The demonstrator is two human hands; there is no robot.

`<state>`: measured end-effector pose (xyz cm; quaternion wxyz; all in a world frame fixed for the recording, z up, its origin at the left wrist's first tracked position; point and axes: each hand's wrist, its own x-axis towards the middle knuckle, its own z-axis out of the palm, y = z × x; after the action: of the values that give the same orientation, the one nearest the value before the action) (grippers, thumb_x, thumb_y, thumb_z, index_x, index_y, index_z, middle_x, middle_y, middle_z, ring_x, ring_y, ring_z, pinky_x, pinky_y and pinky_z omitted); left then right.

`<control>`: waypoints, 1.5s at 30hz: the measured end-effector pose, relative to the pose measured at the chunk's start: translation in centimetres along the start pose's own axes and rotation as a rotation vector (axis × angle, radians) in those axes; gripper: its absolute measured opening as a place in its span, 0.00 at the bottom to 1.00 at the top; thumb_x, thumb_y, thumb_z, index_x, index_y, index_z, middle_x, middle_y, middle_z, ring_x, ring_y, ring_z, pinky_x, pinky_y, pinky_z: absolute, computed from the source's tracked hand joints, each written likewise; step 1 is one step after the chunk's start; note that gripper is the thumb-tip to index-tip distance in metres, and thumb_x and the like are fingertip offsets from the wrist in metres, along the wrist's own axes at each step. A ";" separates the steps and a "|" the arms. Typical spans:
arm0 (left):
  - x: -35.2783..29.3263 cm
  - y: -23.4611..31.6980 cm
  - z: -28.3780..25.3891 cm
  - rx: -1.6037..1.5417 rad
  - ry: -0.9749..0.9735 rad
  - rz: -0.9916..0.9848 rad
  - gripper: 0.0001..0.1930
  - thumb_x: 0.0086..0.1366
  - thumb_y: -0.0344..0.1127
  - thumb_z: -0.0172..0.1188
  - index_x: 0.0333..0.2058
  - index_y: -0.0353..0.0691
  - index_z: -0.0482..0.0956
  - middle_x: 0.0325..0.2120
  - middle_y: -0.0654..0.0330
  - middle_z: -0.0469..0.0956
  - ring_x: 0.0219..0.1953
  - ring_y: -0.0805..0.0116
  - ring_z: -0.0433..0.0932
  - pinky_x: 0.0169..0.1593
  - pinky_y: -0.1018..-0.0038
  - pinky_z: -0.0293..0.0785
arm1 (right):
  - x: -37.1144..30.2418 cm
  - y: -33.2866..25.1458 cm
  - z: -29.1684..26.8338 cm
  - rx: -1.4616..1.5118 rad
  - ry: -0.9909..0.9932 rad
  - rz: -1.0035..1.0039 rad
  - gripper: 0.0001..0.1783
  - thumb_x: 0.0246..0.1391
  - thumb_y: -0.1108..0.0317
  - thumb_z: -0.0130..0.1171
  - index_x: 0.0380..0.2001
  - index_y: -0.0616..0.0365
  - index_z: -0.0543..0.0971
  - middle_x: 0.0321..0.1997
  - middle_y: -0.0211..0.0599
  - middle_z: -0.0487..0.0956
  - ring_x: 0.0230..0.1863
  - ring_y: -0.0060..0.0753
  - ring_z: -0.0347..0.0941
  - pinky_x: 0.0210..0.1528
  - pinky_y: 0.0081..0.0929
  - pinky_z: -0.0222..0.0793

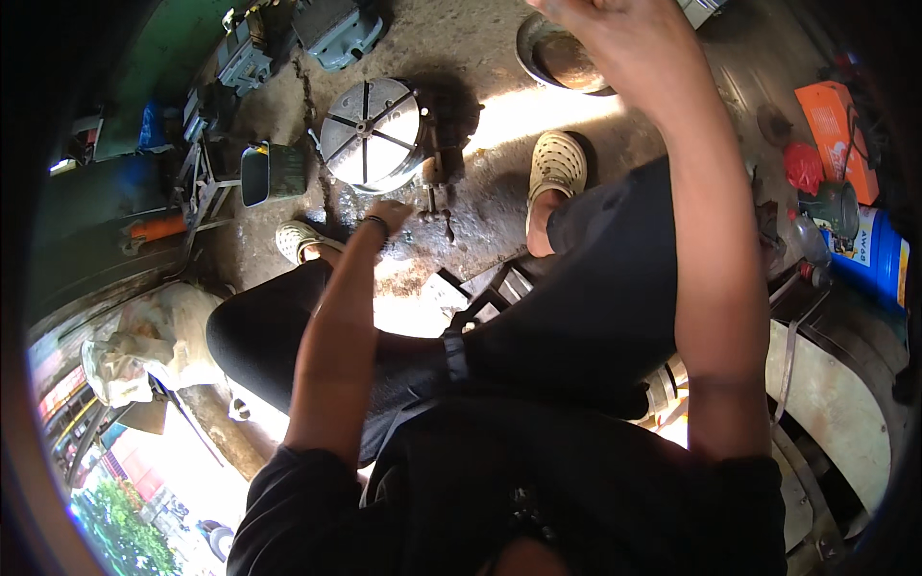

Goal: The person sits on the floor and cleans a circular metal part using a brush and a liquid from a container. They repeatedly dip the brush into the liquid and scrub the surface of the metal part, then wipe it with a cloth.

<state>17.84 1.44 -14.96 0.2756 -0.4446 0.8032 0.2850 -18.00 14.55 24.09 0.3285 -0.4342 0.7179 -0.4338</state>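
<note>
On the floor in front of me lies a round metal rotary table (351, 130) with slots running out from its hub. A crank handle (445, 223) sticks out at its near right side. My left hand (392, 215) is just below the table's near edge, left of the crank. Its fingers are blurred, and whether it touches anything is unclear. My right hand (615, 27) reaches far up to the picture's top edge, partly over a round metal pan (527, 48). The upper edge cuts off its fingers, so anything in them is hidden.
A dark green square container (286, 173) stands left of the rotary table. Grey machine vises (336, 34) sit at the far left. On the right are an orange box (838, 134), a red bundle (803, 167) and a blue container (876, 257). My clogs (558, 163) flank the work area.
</note>
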 end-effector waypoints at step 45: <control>-22.0 -17.6 -26.5 -0.958 1.193 0.163 0.29 0.60 0.42 0.68 0.54 0.32 0.70 0.45 0.53 0.80 0.47 0.68 0.79 0.52 0.75 0.74 | 4.4 12.5 6.7 -0.559 -0.146 -0.113 0.10 0.58 0.74 0.58 0.43 0.63 0.77 0.29 0.30 0.76 0.28 0.18 0.66 0.35 0.19 0.66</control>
<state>38.17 -12.71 14.81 -0.4489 -0.5332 0.6350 0.3330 -18.30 11.40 9.59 0.2222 -0.5772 0.7587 -0.2046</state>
